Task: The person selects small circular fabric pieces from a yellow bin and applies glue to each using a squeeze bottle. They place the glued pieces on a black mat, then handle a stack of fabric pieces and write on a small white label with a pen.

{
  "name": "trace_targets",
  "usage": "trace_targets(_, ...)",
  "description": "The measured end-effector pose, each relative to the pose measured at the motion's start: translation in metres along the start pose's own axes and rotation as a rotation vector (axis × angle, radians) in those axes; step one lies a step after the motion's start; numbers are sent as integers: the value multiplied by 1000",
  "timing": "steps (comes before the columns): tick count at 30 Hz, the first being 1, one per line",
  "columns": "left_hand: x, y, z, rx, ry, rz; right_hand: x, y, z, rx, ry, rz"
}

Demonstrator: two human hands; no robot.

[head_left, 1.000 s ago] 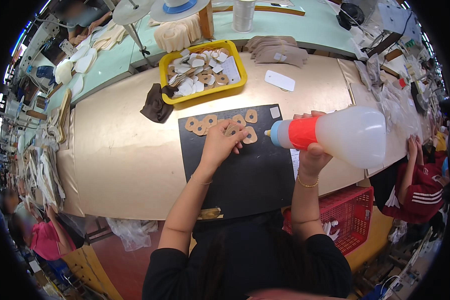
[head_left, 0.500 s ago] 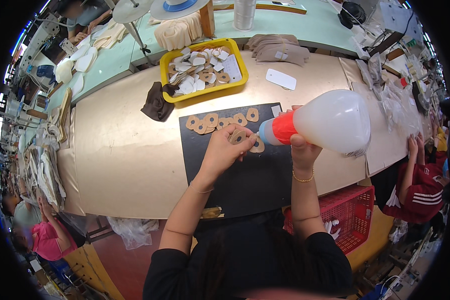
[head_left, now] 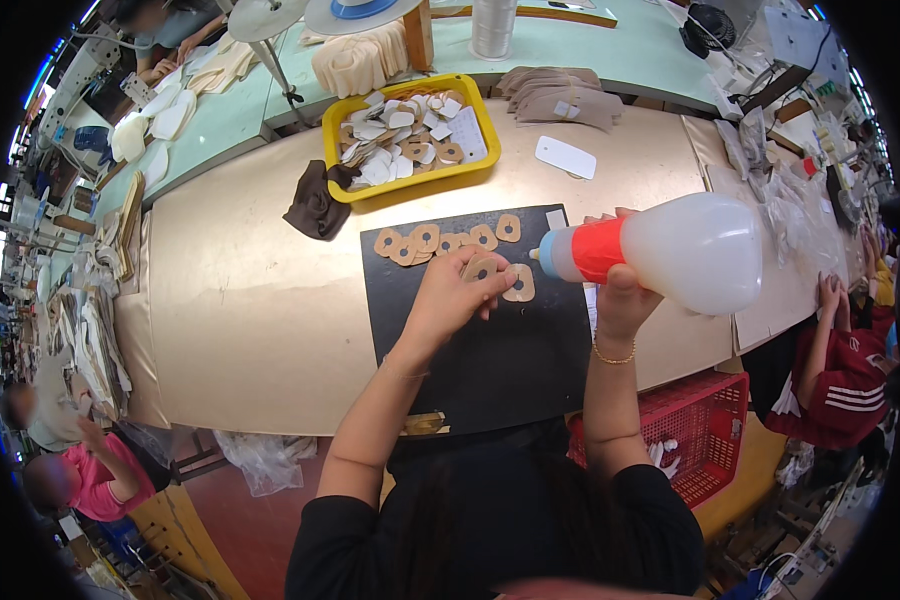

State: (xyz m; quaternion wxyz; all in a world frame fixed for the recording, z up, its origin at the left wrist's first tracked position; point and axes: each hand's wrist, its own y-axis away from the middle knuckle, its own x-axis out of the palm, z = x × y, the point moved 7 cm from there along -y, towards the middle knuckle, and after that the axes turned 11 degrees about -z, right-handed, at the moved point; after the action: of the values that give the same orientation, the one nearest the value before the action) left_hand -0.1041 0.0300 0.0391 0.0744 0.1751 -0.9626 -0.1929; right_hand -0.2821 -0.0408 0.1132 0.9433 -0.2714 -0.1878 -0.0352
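The left hand [head_left: 448,300] is positioned over the black board [head_left: 490,365], which lies on the table [head_left: 250,310]. Its fingers are closed, gripping brown pieces [head_left: 481,267] with a central hole. A single loose piece [head_left: 519,284] lies flat on the board at the thumb tip; contact between the two cannot be determined. Further flat pieces [head_left: 426,238] lie in an overlapping row along the far edge of the board.

The right hand [head_left: 622,300] holds the bottle [head_left: 692,252], its fingers wrapped around the red band [head_left: 597,250]. The bottle is tipped sideways; its nozzle [head_left: 535,254] points left, near the loose piece and apart from it. Beyond the board stands the yellow basket [head_left: 415,188], filled with white and brown parts. A dark cloth [head_left: 315,205] lies beside it, to its left.
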Motion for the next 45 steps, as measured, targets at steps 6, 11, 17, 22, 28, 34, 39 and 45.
trace_targets(6,-4,-36,14,61,-106,-95,-7,-6,11,9,24,-47)
trace_targets(11,-23,-42,26,55,71,-157,-13,-8,18,-5,70,-85)
trace_targets(17,-26,-18,20,-28,408,-29,-6,-8,16,41,50,-74)
trace_targets(22,-27,-2,14,9,144,-41,1,-7,16,39,27,-26)
trace_targets(28,-24,4,15,-33,226,-45,4,-10,20,10,27,-39)
trace_targets(34,-18,13,4,10,271,-46,10,-5,15,46,-61,-19)
trace_targets(39,-15,18,-5,40,211,-47,20,4,9,38,-35,109)
trace_targets(45,-13,20,-7,36,305,-44,19,7,8,43,-23,142)
